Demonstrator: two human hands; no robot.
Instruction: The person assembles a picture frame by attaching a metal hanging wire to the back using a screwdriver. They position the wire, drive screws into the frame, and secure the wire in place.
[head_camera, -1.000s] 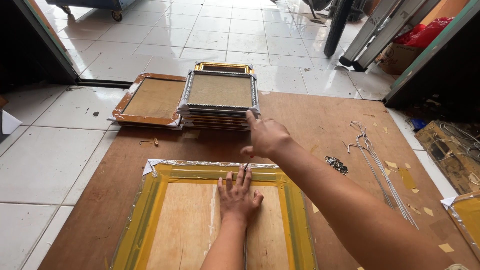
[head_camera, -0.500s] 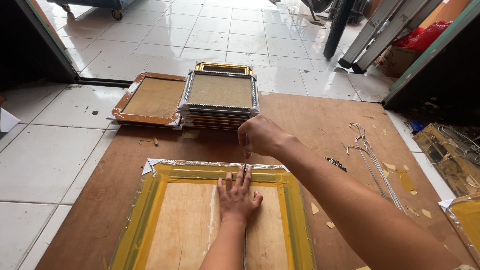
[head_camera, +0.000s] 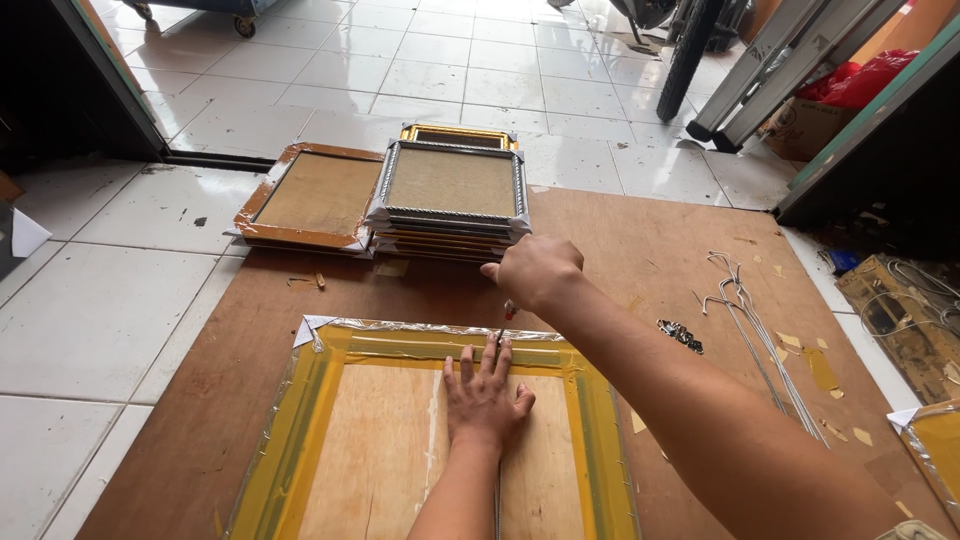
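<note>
Here, going from the left: a lone brown frame (head_camera: 312, 196) lies on the tiles, touching a stack of frames (head_camera: 452, 200). Nearer, the yellow-taped frame (head_camera: 440, 440) rests face down on the brown board (head_camera: 650, 250) — stiff but probably light, its plastic wrap slippery, best steadied on the plywood back. The left hand (head_camera: 485, 398) presses flat there, fingers spread. The right hand (head_camera: 535, 272), fisted on a small tool (head_camera: 507, 312), has dropped toward the top rail since earlier — wire hangers (head_camera: 750, 310) lie further right.

Two bare forearms, no sleeves, no gloves
</note>
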